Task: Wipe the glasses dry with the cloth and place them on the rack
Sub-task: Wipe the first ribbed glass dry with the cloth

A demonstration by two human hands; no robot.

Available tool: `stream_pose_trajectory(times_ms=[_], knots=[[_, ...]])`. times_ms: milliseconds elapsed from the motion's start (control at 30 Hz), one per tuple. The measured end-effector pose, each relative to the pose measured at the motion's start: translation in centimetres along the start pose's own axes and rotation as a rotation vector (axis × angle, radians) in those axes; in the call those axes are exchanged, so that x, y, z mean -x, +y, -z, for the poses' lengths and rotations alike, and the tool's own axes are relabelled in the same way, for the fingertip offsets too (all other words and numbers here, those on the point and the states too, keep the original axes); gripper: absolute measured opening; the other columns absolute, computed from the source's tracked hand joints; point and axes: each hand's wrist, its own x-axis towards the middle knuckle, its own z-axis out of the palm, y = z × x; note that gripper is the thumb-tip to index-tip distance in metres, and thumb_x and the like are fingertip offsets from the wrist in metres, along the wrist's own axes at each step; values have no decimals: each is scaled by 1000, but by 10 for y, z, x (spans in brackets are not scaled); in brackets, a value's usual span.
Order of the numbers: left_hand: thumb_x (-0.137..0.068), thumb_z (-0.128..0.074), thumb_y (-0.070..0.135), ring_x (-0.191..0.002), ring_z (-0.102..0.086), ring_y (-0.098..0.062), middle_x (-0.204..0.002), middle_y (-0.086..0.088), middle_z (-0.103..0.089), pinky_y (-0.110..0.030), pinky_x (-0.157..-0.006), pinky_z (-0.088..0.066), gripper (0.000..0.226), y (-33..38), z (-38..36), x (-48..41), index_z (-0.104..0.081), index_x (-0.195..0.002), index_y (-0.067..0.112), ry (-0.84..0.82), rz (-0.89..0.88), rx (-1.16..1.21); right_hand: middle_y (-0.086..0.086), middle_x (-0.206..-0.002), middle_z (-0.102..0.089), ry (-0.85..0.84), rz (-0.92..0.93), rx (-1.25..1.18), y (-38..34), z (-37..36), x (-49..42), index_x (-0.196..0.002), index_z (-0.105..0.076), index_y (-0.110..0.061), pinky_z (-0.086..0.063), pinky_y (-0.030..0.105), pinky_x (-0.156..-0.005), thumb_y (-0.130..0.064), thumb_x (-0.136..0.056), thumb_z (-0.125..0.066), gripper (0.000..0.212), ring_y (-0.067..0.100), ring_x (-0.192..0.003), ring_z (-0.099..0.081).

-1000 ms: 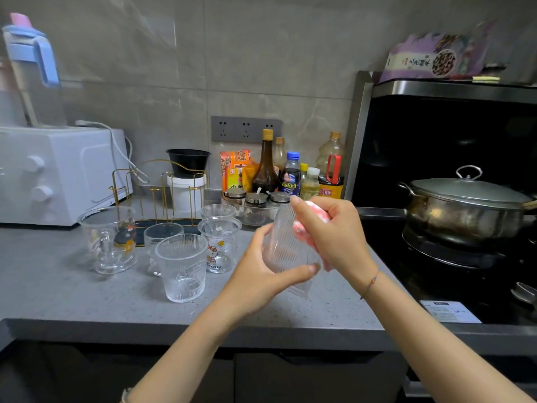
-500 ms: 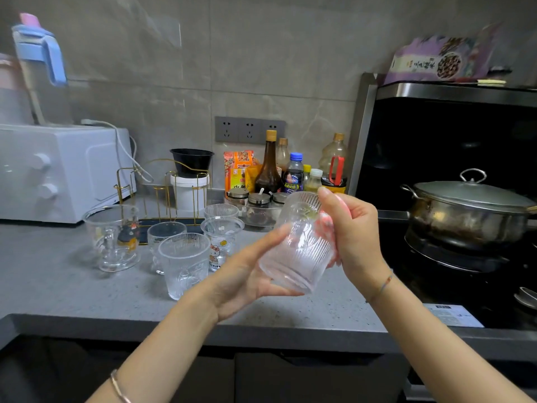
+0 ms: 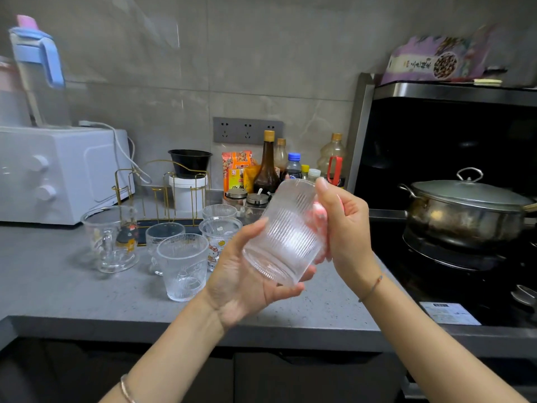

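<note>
Wiping step: left hand (image 3: 250, 286) grips the tilted ribbed glass (image 3: 286, 234) by its base above the near counter (image 3: 58, 286), right hand (image 3: 345, 228) pinches the pink cloth (image 3: 319, 216) against its right wall; next, probably, carry it far-left onto the gold rack (image 3: 162, 193).

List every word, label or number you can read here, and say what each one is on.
Nothing reads clearly enough to quote.
Purple packet on the hood: large characters, blurred.
Orange bag: print blurred.
Blue-capped bottle: label too small.
Cartoon glass: lettering under the picture, too small.
White sticker on the stove: too small.
</note>
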Motion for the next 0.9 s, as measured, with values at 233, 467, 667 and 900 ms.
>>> stream_pose_trajectory(times_ms=[233,467,667,900], knots=[[-46,-92,48,-101,-69,-37,-109,-14,-73,-41,-74,-61,72,7,2,-5,-74,-109,20,74,-43,-264,21,-63,-61,65,-77,40,5,9,-6,-66,-64,1,-48,28,-46,-47,-78,-60,50,36,-58,-61],[-66,-78,54,-85,-59,19,-94,38,-60,-10,-62,-51,53,11,-21,-6,-44,-106,51,272,-246,-877,41,-70,-52,81,-32,143,3,5,-14,-74,-56,18,-47,53,-54,-53,-78,-60,71,56,-67,-53],[-73,-64,39,-90,-72,-17,-101,4,-75,-30,-70,-60,42,6,-15,-2,-64,-113,28,245,-247,-569,33,-61,-49,30,-54,77,-1,2,-10,-66,-50,14,-44,38,-47,-45,-87,-57,63,49,-56,-52],[-55,-90,42,-87,-67,-37,-107,-23,-69,-39,-66,-62,69,-1,1,-5,-72,-110,5,5,-4,60,28,-76,-64,12,-106,-3,5,5,-5,-80,-64,8,-53,37,-54,-44,-85,-60,53,37,-65,-64]])
